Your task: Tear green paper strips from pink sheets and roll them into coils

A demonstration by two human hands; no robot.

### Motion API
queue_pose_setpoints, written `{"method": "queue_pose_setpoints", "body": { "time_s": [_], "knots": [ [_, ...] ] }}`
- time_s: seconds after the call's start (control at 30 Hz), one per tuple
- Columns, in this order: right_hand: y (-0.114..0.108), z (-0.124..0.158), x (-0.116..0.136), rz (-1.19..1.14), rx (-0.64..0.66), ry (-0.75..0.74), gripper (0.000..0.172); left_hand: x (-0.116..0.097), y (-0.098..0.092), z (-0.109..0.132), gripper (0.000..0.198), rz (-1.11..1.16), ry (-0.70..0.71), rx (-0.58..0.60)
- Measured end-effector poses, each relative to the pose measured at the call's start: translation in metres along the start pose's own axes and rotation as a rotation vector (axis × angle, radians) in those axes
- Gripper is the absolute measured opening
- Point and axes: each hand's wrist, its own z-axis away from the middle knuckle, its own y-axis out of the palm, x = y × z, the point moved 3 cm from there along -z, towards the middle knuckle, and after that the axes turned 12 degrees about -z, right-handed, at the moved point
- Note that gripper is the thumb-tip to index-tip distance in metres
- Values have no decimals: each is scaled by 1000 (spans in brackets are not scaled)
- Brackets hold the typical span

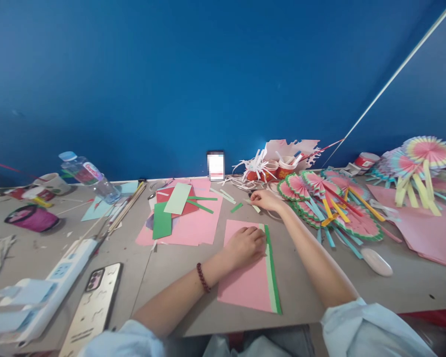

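A pink sheet of paper (241, 287) lies on the table in front of me, with a dark green strip (273, 270) and a pale green strip (270, 282) along its right edge. My left hand (247, 245) rests palm down on the sheet's upper part, its fingers lying bent near the green edge. Beyond the sheet, my right hand (265, 200) is closed in a pinch at the table top, on the end of a small pale green paper strip (256, 208). A short green paper piece (237, 208) and white strips (227, 196) lie to its left.
Coloured paper pieces (204, 233) lie left of the sheet. Folded paper fans (349, 208) and a white computer mouse (376, 262) are to the right. A power strip (55, 282), phone (94, 307) and tilted bottle (92, 176) are at left. Another phone (216, 166) leans on the blue wall.
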Motion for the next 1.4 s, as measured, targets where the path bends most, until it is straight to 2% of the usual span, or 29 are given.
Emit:
{"method": "queue_pose_setpoints", "body": {
  "time_s": [0.23,0.4,0.5,0.63,0.7,0.83,0.9,1.0,1.1,1.2,1.27,1.4],
  "knots": [
    [8,-5,-8,17,-65,11,13,22,6,6,43,224,122,21],
    [12,-7,-8,89,-130,-13,23,30,7,8,44,328,144,64],
    [9,-6,-4,132,-153,-30,23,31,7,8,43,358,142,66],
    [-6,2,2,158,-119,-25,19,35,8,7,44,349,169,81],
    [-13,9,4,149,-42,-15,16,37,9,7,47,293,171,92],
    [-13,34,1,97,216,-5,17,39,9,8,57,97,117,75],
    [-8,52,-5,96,252,-27,16,39,8,10,54,18,97,78],
    [3,78,-18,35,308,-148,20,39,3,15,44,-8,67,93],
    [13,97,-30,-13,270,-236,19,41,-2,23,35,43,-8,75],
    [18,104,-34,-35,190,-276,11,42,-2,34,56,60,-76,69],
    [22,105,-33,-43,169,-282,6,42,0,43,63,56,-115,70],
    [26,105,-26,-43,158,-276,6,43,4,59,54,118,-184,39]
  ]
}}
